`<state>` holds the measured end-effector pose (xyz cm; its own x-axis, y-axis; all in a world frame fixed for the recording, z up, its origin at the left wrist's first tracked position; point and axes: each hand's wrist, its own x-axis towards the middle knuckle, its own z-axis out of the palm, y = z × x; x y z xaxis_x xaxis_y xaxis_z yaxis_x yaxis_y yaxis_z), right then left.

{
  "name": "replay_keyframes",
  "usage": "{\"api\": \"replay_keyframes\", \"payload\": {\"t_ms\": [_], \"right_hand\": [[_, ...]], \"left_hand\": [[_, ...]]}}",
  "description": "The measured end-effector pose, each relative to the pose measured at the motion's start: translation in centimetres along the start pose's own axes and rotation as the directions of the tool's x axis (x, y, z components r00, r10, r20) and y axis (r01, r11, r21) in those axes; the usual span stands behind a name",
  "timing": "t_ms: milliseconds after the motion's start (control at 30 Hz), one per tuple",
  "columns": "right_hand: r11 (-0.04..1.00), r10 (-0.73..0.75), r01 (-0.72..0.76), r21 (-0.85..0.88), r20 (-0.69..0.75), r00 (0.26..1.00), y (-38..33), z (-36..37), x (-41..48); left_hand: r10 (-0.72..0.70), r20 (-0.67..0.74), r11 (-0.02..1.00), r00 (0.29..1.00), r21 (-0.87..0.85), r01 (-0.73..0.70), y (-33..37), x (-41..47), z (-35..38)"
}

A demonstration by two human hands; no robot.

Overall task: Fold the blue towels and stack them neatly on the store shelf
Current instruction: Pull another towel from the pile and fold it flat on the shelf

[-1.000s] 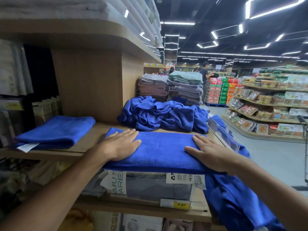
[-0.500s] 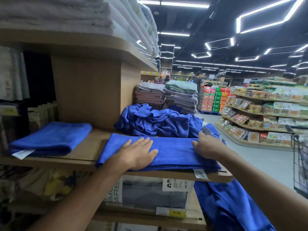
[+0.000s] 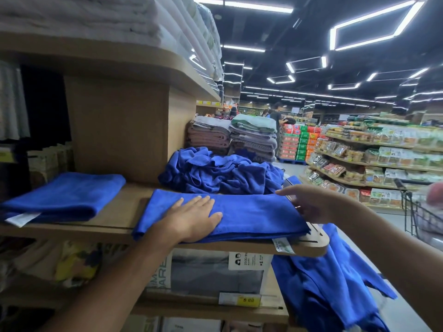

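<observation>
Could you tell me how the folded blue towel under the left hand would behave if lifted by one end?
Probably floppy: the folded towel lies limp on the shelf, like the crumpled pile behind. Likely light; its layers may unfold unless the left hand supports them.

Retail store, supermarket type: wooden display shelf with yellow price tag, stacked folded towels, long aisle shelving of packaged food, wire shopping cart, ceiling strip lights.
</observation>
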<state>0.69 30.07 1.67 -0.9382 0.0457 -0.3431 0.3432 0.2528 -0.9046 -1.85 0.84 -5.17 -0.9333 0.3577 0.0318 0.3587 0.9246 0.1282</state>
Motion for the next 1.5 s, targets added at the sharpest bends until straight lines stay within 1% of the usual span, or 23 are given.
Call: {"api": "replay_keyframes", "payload": {"t_ms": [100, 200, 267, 333, 433, 500, 600, 667, 767, 833, 900, 1000, 1067, 1133, 1167, 1233, 1300, 1367, 1433, 1467, 1500], "right_hand": [[0.985, -0.004, 0.0, 0.172, 0.021, 1.0, -0.3, 0.0, -0.5], [0.959, 0.011, -0.039, 0.279, 0.1, 0.995, 0.0, 0.3, -0.6], [0.952, 0.011, -0.052, 0.301, 0.134, 0.991, 0.6, 0.7, -0.5], [0.958, 0.027, -0.07, 0.279, 0.156, 0.987, 0.9, 1.2, -0.5], [0.959, 0.027, -0.069, 0.275, 0.153, 0.988, 0.7, 1.5, -0.4], [0.947, -0.02, -0.017, 0.321, 0.111, 0.994, 0.2, 1.6, -0.4], [0.905, -0.148, 0.114, 0.41, 0.053, 0.987, -1.2, 1.6, -0.5], [0.888, -0.241, 0.21, 0.409, 0.025, 0.97, -2.5, 1.2, -1.0], [0.876, -0.361, 0.332, 0.351, 0.018, 0.932, -5.1, 0.7, -2.6], [0.858, -0.452, 0.428, 0.283, 0.021, 0.892, -6.8, 0.8, -3.5], [0.845, -0.506, 0.493, 0.207, 0.011, 0.863, -8.1, 1.3, -3.7], [0.852, -0.521, 0.516, 0.086, 0.069, 0.85, -8.4, 3.0, -3.0], [0.867, -0.498, 0.498, 0.027, 0.049, 0.866, -7.7, 4.4, -2.3], [0.872, -0.489, 0.488, -0.048, -0.006, 0.872, -7.3, 5.5, -1.3], [0.866, -0.497, 0.495, -0.077, -0.015, 0.867, -7.4, 6.2, -0.9], [0.841, -0.525, 0.524, -0.134, 0.031, 0.85, -7.8, 7.7, -0.5], [0.809, -0.534, 0.539, -0.233, 0.091, 0.841, -8.3, 9.4, -0.1], [0.778, -0.499, 0.511, -0.366, 0.136, 0.856, -8.5, 11.5, 0.4], [0.728, -0.432, 0.452, -0.515, 0.168, 0.886, -8.1, 13.8, 1.2], [0.712, -0.385, 0.419, -0.563, 0.187, 0.904, -7.6, 14.8, 1.8], [0.713, -0.341, 0.401, -0.575, 0.215, 0.915, -7.0, 15.6, 2.4]], "left_hand": [[0.0, -0.006, 1.0, 1.0, -0.001, 0.0, 0.0, 0.0, 0.1], [-0.001, -0.016, 1.0, 1.0, -0.003, 0.001, -0.1, 0.0, 0.2], [-0.011, -0.027, 1.0, 1.0, 0.003, 0.011, -0.1, 0.1, 0.3], [-0.023, -0.03, 1.0, 0.999, 0.0, 0.023, -0.1, 0.1, 0.4], [-0.029, -0.02, 0.998, 0.999, -0.048, 0.028, 0.0, -0.1, 0.3], [-0.031, -0.012, 0.998, 0.999, -0.061, 0.03, 0.1, -0.1, 0.2], [-0.025, -0.006, 0.998, 1.0, -0.049, 0.025, 1.0, -0.1, 0.0], [0.0, -0.023, 0.999, 1.0, -0.048, -0.001, 2.4, 0.1, 0.0], [0.053, -0.052, 0.997, 0.997, -0.048, -0.056, 5.3, 1.0, 0.3], [0.081, -0.066, 0.994, 0.995, -0.066, -0.086, 7.2, 1.6, 0.7], [0.093, -0.069, 0.991, 0.993, -0.091, -0.099, 8.9, 1.8, 0.8], [0.118, -0.064, 0.987, 0.991, -0.104, -0.124, 10.1, 1.6, 0.6], [0.12, -0.113, 0.984, 0.986, -0.121, -0.133, 9.1, 1.1, 0.0], [0.075, -0.214, 0.975, 0.974, -0.191, -0.117, 6.4, 0.4, -0.8], [0.026, -0.267, 0.962, 0.963, -0.254, -0.096, 4.5, 0.1, -1.3], [-0.114, -0.326, 0.923, 0.938, -0.383, -0.021, 0.3, -0.4, -2.1], [-0.243, -0.294, 0.887, 0.924, -0.452, 0.09, -3.5, -0.8, -2.3], [-0.304, -0.215, 0.871, 0.928, -0.458, 0.18, -5.4, -1.2, -1.7], [-0.291, -0.196, 0.881, 0.936, -0.436, 0.182, -5.8, -1.2, -1.1], [-0.277, -0.209, 0.889, 0.938, -0.426, 0.167, -5.8, -1.1, -0.9], [-0.265, -0.224, 0.896, 0.938, -0.417, 0.154, -5.8, -1.0, -0.8]]}}
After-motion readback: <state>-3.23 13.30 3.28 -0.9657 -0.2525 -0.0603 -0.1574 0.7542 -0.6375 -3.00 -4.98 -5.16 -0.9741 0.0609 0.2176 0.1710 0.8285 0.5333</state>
